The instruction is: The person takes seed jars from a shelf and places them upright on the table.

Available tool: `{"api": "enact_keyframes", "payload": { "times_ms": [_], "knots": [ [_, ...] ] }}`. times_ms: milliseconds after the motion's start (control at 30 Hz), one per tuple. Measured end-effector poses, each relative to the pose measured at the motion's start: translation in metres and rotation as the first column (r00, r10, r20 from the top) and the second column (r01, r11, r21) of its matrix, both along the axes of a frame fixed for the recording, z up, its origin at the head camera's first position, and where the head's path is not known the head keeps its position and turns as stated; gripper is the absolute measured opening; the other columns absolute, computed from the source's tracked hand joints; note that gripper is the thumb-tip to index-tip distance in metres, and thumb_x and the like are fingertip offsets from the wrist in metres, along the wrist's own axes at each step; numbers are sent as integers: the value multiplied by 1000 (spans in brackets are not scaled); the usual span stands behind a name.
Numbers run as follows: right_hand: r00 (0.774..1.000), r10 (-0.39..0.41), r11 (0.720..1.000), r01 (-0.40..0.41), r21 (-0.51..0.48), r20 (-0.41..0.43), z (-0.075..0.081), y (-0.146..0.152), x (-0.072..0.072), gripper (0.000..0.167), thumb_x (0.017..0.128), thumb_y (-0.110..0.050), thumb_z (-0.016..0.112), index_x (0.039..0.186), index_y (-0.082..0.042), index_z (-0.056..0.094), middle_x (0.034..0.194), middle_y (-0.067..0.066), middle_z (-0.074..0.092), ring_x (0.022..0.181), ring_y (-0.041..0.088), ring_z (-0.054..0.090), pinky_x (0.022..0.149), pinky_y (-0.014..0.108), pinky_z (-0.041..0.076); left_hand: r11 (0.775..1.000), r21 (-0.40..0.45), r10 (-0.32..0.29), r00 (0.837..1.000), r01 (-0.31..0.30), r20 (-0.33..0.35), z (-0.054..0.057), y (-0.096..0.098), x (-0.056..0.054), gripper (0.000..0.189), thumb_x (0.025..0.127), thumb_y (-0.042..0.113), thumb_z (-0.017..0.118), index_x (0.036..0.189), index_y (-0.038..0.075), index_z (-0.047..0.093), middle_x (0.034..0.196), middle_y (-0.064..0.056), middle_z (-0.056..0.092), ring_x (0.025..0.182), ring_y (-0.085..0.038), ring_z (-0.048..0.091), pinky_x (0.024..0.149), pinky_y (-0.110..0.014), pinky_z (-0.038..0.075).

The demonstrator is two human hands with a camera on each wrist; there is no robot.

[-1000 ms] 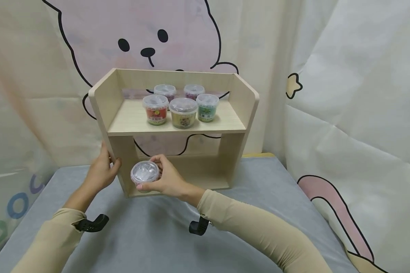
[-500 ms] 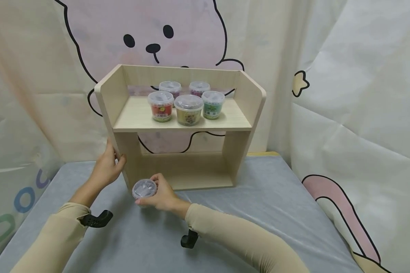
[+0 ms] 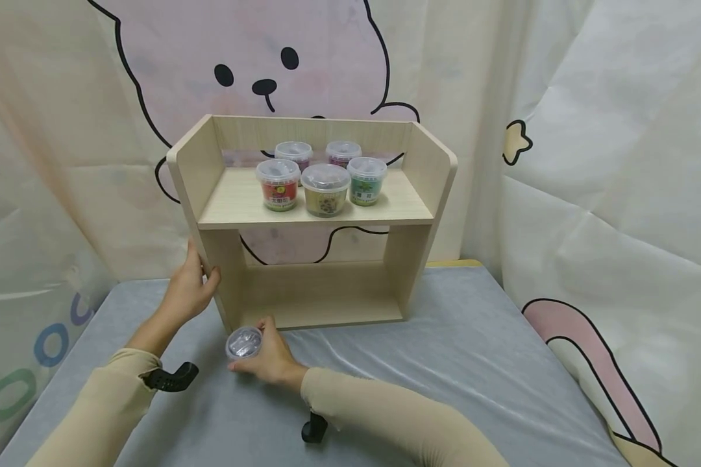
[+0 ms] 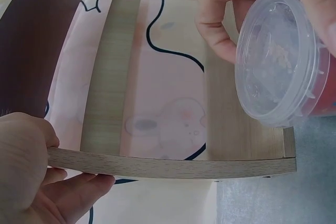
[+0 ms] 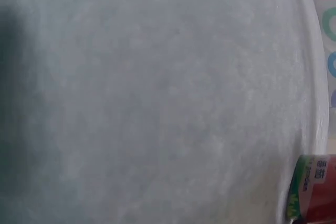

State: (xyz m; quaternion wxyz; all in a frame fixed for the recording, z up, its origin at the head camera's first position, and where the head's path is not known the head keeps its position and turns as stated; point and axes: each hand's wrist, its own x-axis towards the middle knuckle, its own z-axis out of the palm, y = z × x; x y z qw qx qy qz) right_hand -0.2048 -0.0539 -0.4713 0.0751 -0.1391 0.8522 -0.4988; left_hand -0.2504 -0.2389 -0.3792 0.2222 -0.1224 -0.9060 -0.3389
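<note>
A clear-lidded plastic cup (image 3: pixel 244 342) is in my right hand (image 3: pixel 273 357), just in front of the lower left corner of the wooden shelf unit (image 3: pixel 304 222). The thumb and fingers hold it round the side. Its red label shows in the left wrist view, where the lid (image 4: pixel 275 59) faces left, and part of the cup (image 5: pixel 317 190) shows at the lower right of the right wrist view. Whether its base touches the cloth, I cannot tell. My left hand (image 3: pixel 189 292) grips the front edge of the unit's left side panel (image 4: pixel 173 167), thumb on the inner side.
Several lidded cups stand grouped on the upper shelf, among them a red-labelled cup (image 3: pixel 279 188), a yellowish cup (image 3: pixel 325 194) and a green cup (image 3: pixel 367 185). A grey-blue cloth (image 3: pixel 374 383) covers the table. Printed curtains (image 3: pixel 467 97) hang behind and at the sides.
My right hand has carried the cup down and towards me, from before the lower compartment to the area in front of it. My left hand keeps its grip on the side panel.
</note>
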Motion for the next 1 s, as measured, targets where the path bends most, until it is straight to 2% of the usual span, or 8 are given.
{"api": "enact_keyframes", "payload": {
  "times_ms": [133, 233, 367, 467, 567, 700, 867, 1000],
  "knots": [
    [999, 30, 999, -29, 40, -21, 1, 3, 1, 84, 69, -23, 95, 134, -11, 43, 125, 7, 62, 113, 19, 62, 96, 29, 50, 1000, -5, 7, 1000, -7, 15, 1, 0, -1, 71, 98, 7, 51, 156, 3, 11, 127, -43, 57, 106, -60, 63, 78, -65, 54],
    [998, 68, 997, -69, 47, 13, 5, 10, -1, 89, 72, -26, 92, 143, -11, 40, 132, 8, 60, 119, 21, 61, 100, 31, 48, 1000, -3, 8, 1000, -8, 4, 1, 1, -2, 69, 98, 6, 51, 155, 2, 13, 125, -43, 59, 104, -60, 64, 77, -65, 54],
    [994, 92, 994, -95, 44, 67, 16, 24, -3, 81, 80, -28, 86, 146, -14, 40, 135, 10, 58, 122, 25, 59, 103, 37, 48, 1000, 10, -3, 1000, 3, 9, 0, 2, -4, 69, 98, 5, 51, 155, 2, 13, 128, -43, 57, 107, -60, 63, 80, -66, 54],
    [990, 123, 991, -126, 49, 67, 31, 36, -4, 71, 88, -29, 78, 146, -16, 41, 139, 13, 56, 129, 30, 55, 106, 42, 47, 1000, 15, -6, 1000, 5, 26, -1, 2, -4, 69, 98, 6, 51, 155, 2, 12, 131, -43, 55, 111, -61, 61, 83, -67, 54],
    [980, 193, 980, -195, 44, 50, 50, 48, -4, 65, 95, -30, 69, 150, -15, 38, 147, 13, 51, 139, 32, 48, 111, 46, 44, 1000, 18, 0, 999, -1, 37, -1, 1, -3, 68, 99, 6, 51, 154, 2, 13, 131, -43, 55, 112, -61, 60, 84, -67, 53],
    [964, 263, 965, -263, -14, 19, 78, 61, -4, 61, 99, -28, 64, 152, -16, 35, 153, 11, 46, 146, 30, 42, 116, 46, 41, 1000, 18, 4, 999, -5, 38, -1, 1, -1, 66, 99, 7, 51, 154, 3, 14, 132, -43, 54, 113, -61, 60, 84, -67, 53],
    [961, 276, 952, -275, -131, -14, 116, 73, -2, 60, 99, -23, 64, 152, -15, 36, 156, 11, 42, 150, 26, 39, 121, 45, 35, 1000, 17, -2, 1000, 2, 17, -1, 0, 1, 67, 98, 5, 52, 153, 1, 15, 129, -45, 55, 110, -61, 61, 81, -67, 54],
    [959, 274, 935, -282, -215, -65, 141, 81, -3, 58, 99, -16, 62, 152, -11, 38, 159, 14, 40, 151, 30, 36, 122, 45, 33, 1000, 24, -1, 1000, 1, -1, -2, 1, 1, 69, 97, 3, 53, 154, 2, 14, 125, -46, 56, 108, -62, 61, 80, -68, 54]
  ]
}}
